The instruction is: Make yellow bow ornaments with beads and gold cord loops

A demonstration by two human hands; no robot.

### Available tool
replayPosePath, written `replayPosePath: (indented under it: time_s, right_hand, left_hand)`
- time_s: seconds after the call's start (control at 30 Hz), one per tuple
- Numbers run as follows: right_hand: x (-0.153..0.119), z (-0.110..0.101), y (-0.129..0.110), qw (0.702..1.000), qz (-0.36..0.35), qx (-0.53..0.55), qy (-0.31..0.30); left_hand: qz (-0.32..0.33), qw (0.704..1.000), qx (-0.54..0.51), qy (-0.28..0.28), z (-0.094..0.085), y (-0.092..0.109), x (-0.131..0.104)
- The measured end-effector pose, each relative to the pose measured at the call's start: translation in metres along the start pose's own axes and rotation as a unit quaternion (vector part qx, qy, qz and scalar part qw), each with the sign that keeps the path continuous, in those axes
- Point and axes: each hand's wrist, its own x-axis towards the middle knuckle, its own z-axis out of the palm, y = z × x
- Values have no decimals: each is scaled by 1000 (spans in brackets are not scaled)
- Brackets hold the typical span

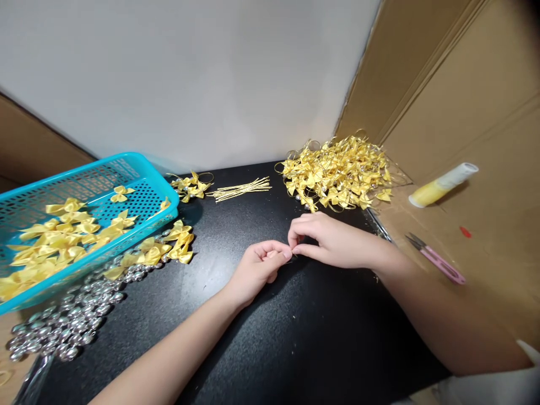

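Over the middle of the black table (253, 349), my left hand (261, 267) and my right hand (318, 239) meet at the fingertips. Both hands are closed in a pinch. Something tiny and thin shows at their fingertips, too small to name. Behind them lies a small bundle of gold twist ties (242, 189). A large heap of yellow bows with gold loops (337, 171) rises beyond my right hand. Loose yellow bows (181, 242) and silver beads (71, 320) are spread on the left.
A turquoise basket (162, 194) holding yellow bows stands at the left. A few looped bows (192, 185) lie beside it. Pink thread snips (442, 264) and a yellow-white tube (442, 184) are on the cardboard at the right. A pale wall (189, 73) rises behind.
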Motion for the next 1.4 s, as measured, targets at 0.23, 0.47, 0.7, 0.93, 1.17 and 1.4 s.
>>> replayPosePath:
  time_s: [0.23,0.47,0.7,0.93,1.17,1.4]
  right_hand:
    - [-4,-6,1,999,2,37,-8]
    - [-6,-11,3,998,15,50,-22]
    - [-7,-11,4,998,19,48,-19]
    - [-9,-13,5,999,30,41,12]
    - [-3,-3,4,999,-7,23,46]
    - [1,6,8,994,-60,-25,86]
  left_hand:
    - [-12,1000,-21,15,1,1,0]
    - [-18,999,-36,20,2,3,-1]
    - [-21,998,-54,21,1,2,0]
    - [-23,998,-56,29,2,3,-1]
    - [-22,998,-53,31,2,4,-1]
    - [-19,998,-56,17,1,3,-1]
